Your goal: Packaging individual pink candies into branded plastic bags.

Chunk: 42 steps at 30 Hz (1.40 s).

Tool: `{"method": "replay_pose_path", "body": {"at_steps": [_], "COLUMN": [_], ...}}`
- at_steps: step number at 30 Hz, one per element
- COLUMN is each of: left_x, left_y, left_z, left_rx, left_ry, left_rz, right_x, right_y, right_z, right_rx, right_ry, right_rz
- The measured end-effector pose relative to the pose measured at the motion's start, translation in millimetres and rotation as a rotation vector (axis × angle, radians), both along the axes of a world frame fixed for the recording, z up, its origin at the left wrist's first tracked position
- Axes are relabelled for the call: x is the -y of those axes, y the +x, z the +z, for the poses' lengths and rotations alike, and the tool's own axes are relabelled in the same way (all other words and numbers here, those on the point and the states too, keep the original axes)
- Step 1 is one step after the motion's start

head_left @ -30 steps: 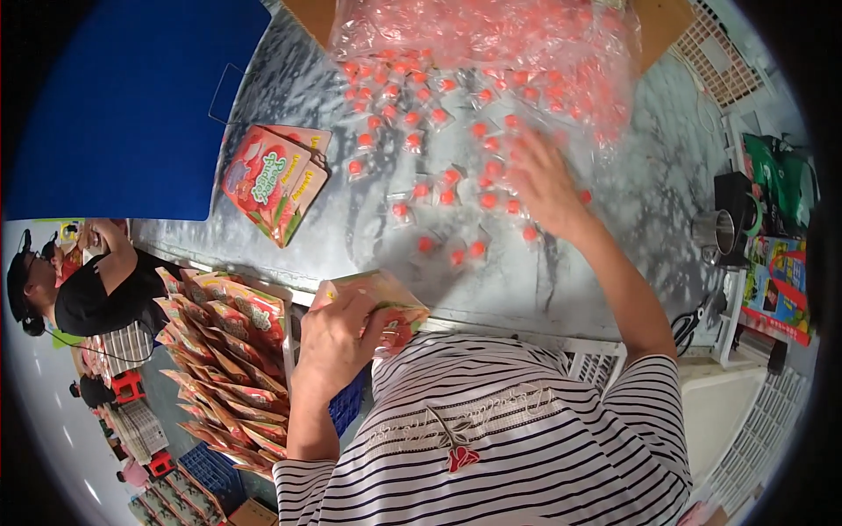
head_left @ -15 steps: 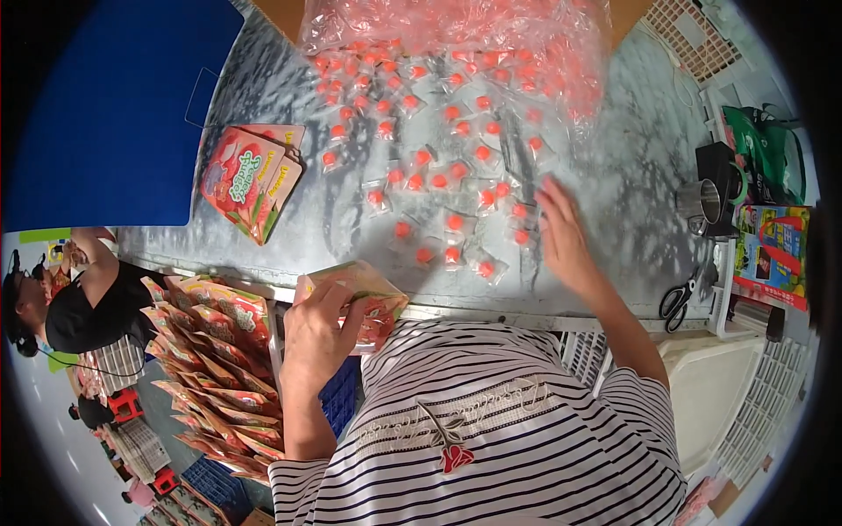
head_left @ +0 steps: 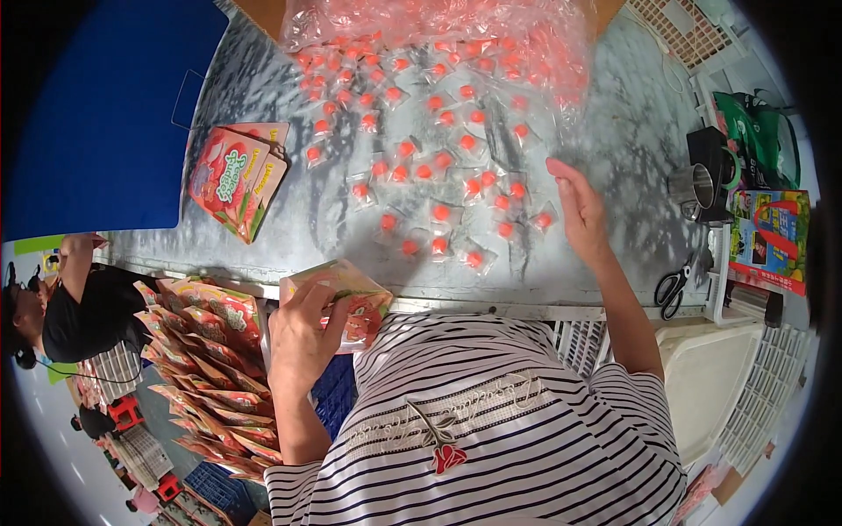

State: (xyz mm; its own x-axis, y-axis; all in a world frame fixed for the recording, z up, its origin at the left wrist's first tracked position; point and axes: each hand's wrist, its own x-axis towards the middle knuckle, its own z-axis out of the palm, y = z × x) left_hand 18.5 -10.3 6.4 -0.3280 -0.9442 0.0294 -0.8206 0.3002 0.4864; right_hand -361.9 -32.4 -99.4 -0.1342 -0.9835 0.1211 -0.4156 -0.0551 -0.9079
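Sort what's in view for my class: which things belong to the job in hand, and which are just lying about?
Part of the job, judging by the hands:
printed pouch in the left hand
wrapped red pieces near the right hand
big clear bag
stacked pouches
row of pouches

Apparently just lying about:
scissors
metal cup
green bag

Your table point(head_left: 627, 131) is bright, softly shadowed; the plastic point(head_left: 395, 19) glints; edges bend toward black corners.
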Motion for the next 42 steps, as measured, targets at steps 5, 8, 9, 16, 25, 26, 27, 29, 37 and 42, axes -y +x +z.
{"method": "replay_pose_path", "body": {"at_steps": [5, 8, 9, 16, 25, 26, 27, 29, 37, 42], "left_x": [0.4, 0.0, 0.2, 5.7, 31.9, 35.1, 37.3, 39.7, 35.9, 32.8], "left_y": [1.0, -3.5, -4.8, -3.9, -22.1, -25.8, -27.9, -32.2, -51.0, -42.4], "left_z": [0.0, 4.3, 5.9, 19.7, 18.2, 14.4, 10.4, 4.2, 20.0, 14.5], "left_rx": [0.040, 0.065, 0.065, -0.015, -0.190, -0.209, -0.205, -0.209, -0.212, -0.302], "left_ry": [0.015, 0.091, 0.079, 0.090, 0.004, -0.006, 0.026, 0.013, 0.143, 0.055], "left_rz": [-0.017, 0.010, -0.012, -0.060, -0.117, -0.126, -0.149, -0.173, -0.257, -0.341], "right_x": [-3.2, 13.9, 19.2, 27.1, 13.3, 18.4, 23.5, 30.2, 43.4, 39.2], "right_y": [21.8, 30.3, 34.7, 47.1, 18.2, 21.9, 27.5, 60.2, 170.6, 165.2], "right_z": [15.2, 12.1, 10.7, -8.1, -22.8, -19.6, -10.5, 40.1, 82.1, 78.5], "right_rx": [-0.373, -0.695, -0.695, -0.761, -0.575, -0.568, -0.132, 0.672, 0.840, 0.037], "right_ry": [-0.075, -0.110, -0.114, -0.293, -0.290, -0.297, -0.040, 0.321, 0.048, -0.409], "right_rz": [0.252, 0.416, 0.414, 0.563, 0.021, 0.025, -0.030, -0.050, 0.346, 0.507]}}
